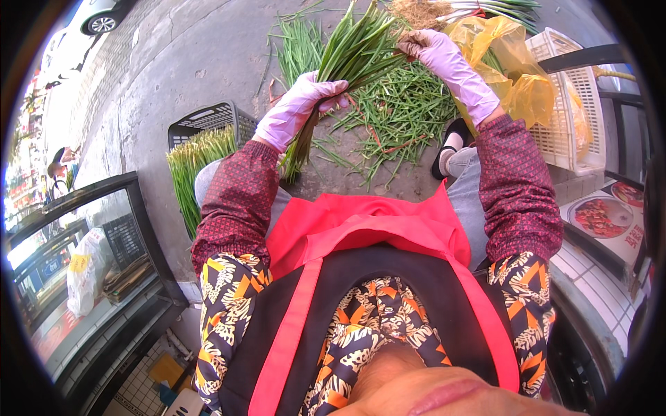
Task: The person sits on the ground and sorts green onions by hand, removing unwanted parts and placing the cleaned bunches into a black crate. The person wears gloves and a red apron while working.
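Note:
My left hand [308, 106], in a thin pale-purple glove, grips a bunch of green garlic chives [356, 49] around its narrow part. The bunch fans out upward and to the right; its other end hangs below my wrist. My right hand [447, 65] wears the same kind of glove, with soiled fingertips. Its fingers are pinched together on the leaves at the bunch's right edge. Beneath the bunch, loose chive trimmings [398, 112] are strewn over the concrete. Another heap of chives [301, 49] lies just beyond my left hand.
A grey plastic crate [205, 122] at left holds closely packed chives [200, 161]. To the right are a yellow plastic bag [525, 93] and a white slatted crate [583, 119]. Scallions [489, 8] lie at the top. A glass-sided, black-framed case [140, 223] stands at lower left.

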The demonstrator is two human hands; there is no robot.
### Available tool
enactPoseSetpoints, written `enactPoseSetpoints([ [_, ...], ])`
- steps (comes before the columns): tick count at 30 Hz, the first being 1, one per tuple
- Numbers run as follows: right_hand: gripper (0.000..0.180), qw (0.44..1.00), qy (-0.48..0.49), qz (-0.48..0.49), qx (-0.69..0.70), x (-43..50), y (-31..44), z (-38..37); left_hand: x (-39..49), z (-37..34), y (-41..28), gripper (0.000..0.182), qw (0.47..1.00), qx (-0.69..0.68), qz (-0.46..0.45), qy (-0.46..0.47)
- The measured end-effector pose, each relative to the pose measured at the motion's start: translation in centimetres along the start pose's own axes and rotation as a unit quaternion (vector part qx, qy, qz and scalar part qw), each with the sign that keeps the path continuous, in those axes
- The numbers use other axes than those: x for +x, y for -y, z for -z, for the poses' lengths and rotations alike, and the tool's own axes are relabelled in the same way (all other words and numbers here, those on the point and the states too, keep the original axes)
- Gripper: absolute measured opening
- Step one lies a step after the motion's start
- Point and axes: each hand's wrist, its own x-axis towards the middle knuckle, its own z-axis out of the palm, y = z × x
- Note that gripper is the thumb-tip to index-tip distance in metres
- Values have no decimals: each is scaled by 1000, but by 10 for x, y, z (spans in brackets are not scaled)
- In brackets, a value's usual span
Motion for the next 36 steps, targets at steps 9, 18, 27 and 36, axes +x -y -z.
enactPoseSetpoints([
  [9,45,968,-72,-144,192,6,-15,36,-4,1,-2,18,998,46,29,15],
  [18,40,978,66,-127,152,-4,16,20,12,8,11,19,992,118,29,18],
  [27,30,928,127,-217,276,-5,-1,14,15,8,15,21,991,130,41,-7],
  [36,27,903,118,-259,321,-11,0,-6,20,5,16,21,979,198,28,-35],
])
